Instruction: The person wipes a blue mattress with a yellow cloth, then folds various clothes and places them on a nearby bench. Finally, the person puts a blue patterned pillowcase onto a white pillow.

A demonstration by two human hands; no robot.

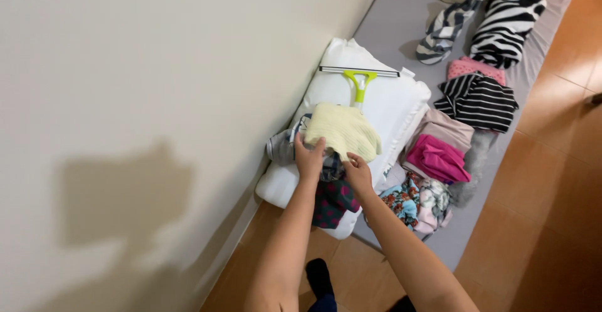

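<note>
A pale yellow knitted cloth (343, 130) lies folded on top of a small heap of clothes on a white pillow (389, 102). My left hand (310, 155) grips its near left edge. My right hand (357, 169) pinches its near right edge. Under the yellow cloth I see a grey and blue garment (282, 146) and a dark dotted one (332, 200). A window squeegee with a lime green handle (360, 81) rests on the pillow just beyond the yellow cloth.
A grey mattress (401, 23) runs along the cream wall (157, 99). On it lie a magenta cloth (442, 159), a floral cloth (414, 202), a black striped top (478, 100), a pink cloth (473, 67) and zebra-print pieces (508, 20). Orange floor tiles (552, 193) are at right.
</note>
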